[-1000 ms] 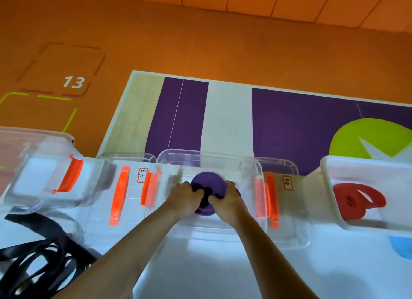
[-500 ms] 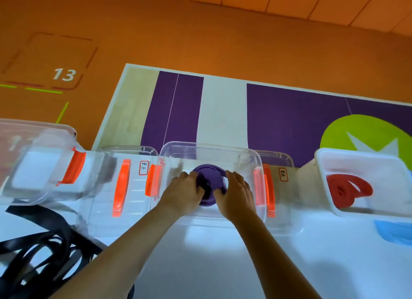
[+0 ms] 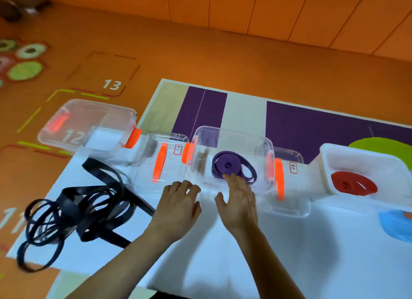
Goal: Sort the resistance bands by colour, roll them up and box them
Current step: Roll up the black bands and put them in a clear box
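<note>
PURPLE BOXED, BLACK STILL TO COME. The purple band (image 3: 231,167), rolled into a coil, lies in the clear box (image 3: 231,132) at the centre of the frame, its outer turns slack and bulging toward the right. Half a second earlier we saw both hands pressed round the coil inside the box. They have now let go and drawn back toward the lower edge.

The left hand (image 3: 178,200) is empty, its fingers relaxed, just at the box's near wall. The right hand (image 3: 238,198) also holds nothing. Its straight fingertips (image 3: 226,178) overlap the coil's near edge, and we cannot tell whether they touch it.

We judge the purple step all but done. The coil has sprung looser on release, but it sits wholly inside the box.

Two lids (image 3: 160,165) with orange handles lie flat on either side of that box. At the right of the frame a red band (image 3: 353,184), also coiled, sits in a white box (image 3: 356,152).

At the lower left the black bands (image 3: 78,220) sprawl in an unrolled tangle over the edge of the white table (image 3: 245,254). A second clear box (image 3: 89,122) at the upper left appears to hold nothing. We take the black bands to be the work that remains. A blue shape (image 3: 396,225) at the right edge is cut off and we cannot identify it.
</note>
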